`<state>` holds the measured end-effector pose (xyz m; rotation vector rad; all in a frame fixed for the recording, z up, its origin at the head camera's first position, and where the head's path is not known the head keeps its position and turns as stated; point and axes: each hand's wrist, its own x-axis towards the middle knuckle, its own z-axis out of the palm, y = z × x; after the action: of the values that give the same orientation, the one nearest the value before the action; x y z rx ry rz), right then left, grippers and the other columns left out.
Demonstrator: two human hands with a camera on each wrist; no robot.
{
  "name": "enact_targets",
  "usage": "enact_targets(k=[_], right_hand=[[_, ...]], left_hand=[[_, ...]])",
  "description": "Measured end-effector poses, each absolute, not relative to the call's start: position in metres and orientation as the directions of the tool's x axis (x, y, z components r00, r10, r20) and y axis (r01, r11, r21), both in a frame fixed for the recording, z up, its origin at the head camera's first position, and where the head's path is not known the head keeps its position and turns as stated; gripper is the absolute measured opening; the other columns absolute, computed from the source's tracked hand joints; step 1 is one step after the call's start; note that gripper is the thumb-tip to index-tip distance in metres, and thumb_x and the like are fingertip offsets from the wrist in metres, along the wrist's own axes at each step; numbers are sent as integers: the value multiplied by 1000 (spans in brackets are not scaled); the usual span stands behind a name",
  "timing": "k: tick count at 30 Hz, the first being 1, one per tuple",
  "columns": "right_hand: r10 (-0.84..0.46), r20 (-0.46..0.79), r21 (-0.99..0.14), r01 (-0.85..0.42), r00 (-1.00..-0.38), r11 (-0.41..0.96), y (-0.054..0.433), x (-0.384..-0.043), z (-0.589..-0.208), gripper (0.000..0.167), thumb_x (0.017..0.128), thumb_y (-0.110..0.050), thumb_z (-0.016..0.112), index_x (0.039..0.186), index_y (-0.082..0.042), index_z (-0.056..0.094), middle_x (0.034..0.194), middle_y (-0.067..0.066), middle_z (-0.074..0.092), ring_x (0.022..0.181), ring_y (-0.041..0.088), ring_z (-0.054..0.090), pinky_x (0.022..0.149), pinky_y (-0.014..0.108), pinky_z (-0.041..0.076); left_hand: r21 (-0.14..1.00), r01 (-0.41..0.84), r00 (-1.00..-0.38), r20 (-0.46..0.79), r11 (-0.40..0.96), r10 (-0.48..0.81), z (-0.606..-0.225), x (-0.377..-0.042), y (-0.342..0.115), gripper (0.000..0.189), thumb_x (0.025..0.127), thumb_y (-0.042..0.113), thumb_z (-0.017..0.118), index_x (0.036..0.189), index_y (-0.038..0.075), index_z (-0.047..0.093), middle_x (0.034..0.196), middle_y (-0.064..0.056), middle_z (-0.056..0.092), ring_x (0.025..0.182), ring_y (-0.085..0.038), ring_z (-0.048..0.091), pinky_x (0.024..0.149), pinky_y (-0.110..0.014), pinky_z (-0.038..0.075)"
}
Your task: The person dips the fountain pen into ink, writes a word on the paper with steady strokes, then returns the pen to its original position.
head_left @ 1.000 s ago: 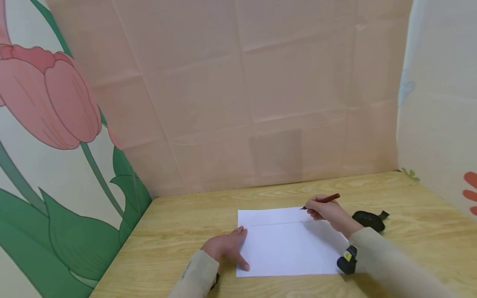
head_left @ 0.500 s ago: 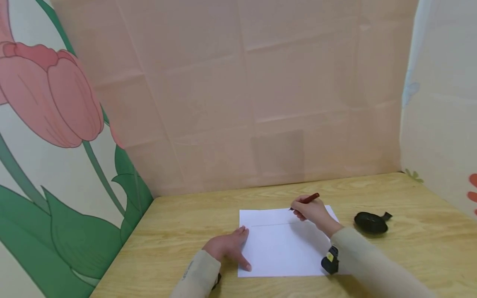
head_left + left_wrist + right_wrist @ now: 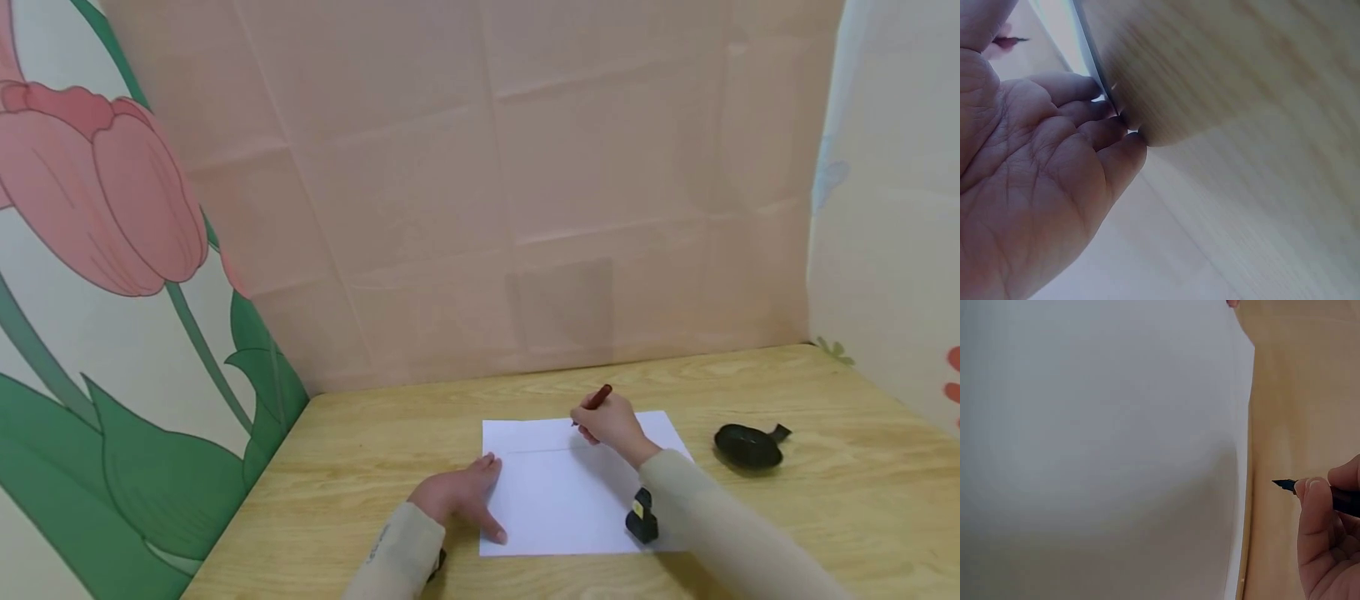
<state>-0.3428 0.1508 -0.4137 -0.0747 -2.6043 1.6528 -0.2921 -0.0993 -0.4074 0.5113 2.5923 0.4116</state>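
Note:
A white sheet of paper point(image 3: 540, 517) lies on the wooden table, a faint line or crease running across its upper part. My left hand point(image 3: 461, 496) rests on the sheet's left edge, thumb spread from the fingers; the left wrist view shows its palm point(image 3: 1029, 181) and loosely bent fingers. Near the sheet's top edge, my right hand point(image 3: 613, 423) pinches a dark red fountain pen point(image 3: 598, 396), tilted with its nib down. The dark nib point(image 3: 1283, 484) shows plainly in the right wrist view. Whether it touches the paper I cannot tell.
A black oval dish point(image 3: 748, 447) with a short handle stands on the table point(image 3: 840, 500), right of the sheet. Behind the table hangs a pinkish-beige creased sheet point(image 3: 525, 183). A tulip-printed panel point(image 3: 112, 200) borders the left side. A black wrist device point(image 3: 642, 521) hangs under the right sleeve.
My right hand has moved left along the sheet's top with the pen, from near its right corner to about the middle. My left hand has stayed on the left edge.

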Motion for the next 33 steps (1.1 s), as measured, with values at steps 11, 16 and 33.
enact_targets(k=[11, 16, 33], right_hand=[[86, 20, -844, 30, -996, 536, 145, -348, -415, 12, 83, -18, 58, 77, -8, 57, 54, 2, 54, 47, 12, 50, 47, 24, 42], [76, 33, -809, 18, -997, 588, 144, -350, -417, 15, 82, -20, 59, 72, -10, 55, 52, 1, 53, 47, 13, 50, 46, 25, 39], [19, 63, -753, -35, -998, 657, 144, -353, -420, 18, 84, -21, 62, 72, -9, 57, 54, 3, 55, 49, 15, 50, 49, 26, 36]], left_hand=[[375, 292, -824, -368, 880, 430, -408, -291, -101, 105, 65, 35, 82, 147, 7, 23, 155, -9, 16, 142, -22, 14, 115, -38, 17], [368, 299, -824, -367, 881, 433, -408, -291, -100, 104, 66, 37, 82, 147, 8, 23, 155, -8, 16, 142, -21, 13, 115, -38, 17], [371, 287, -823, -377, 883, 425, -406, -291, -99, 104, 67, 36, 81, 147, 8, 22, 155, -8, 15, 143, -21, 12, 115, -38, 16]])
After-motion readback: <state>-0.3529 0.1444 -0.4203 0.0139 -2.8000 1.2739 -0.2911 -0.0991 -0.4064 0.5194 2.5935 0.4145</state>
